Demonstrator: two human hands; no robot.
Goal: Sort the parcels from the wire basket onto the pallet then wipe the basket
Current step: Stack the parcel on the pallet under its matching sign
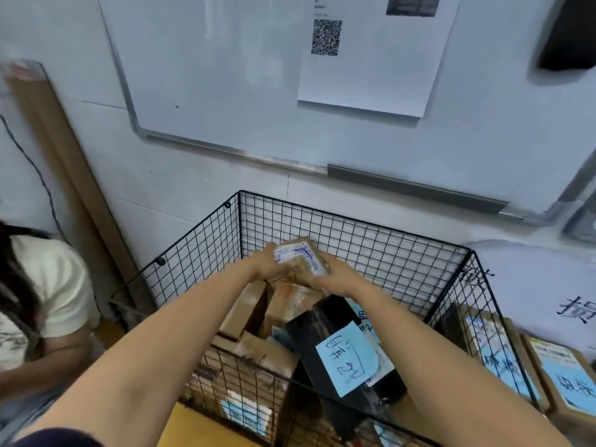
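- Two hands on one small carton point(301, 254), yes? Where is it?
- Over the far part of the wire basket point(354, 240), above the other parcels. The left hand point(269, 264) and the right hand point(335, 279) clasp it from its two sides, fingers curled on the edges. More I cannot tell, the picture is blurred there.
- Will it handle easily?
- I judge it light and stiff, but the taped skin may be slippery. To grip two opposite sides seems good.
- How many lie in the basket?
- At least four brown cartons point(245, 308) and one black parcel point(325, 321) with a blue note point(346, 356). Outside, at the right, two labelled cartons point(561, 372).
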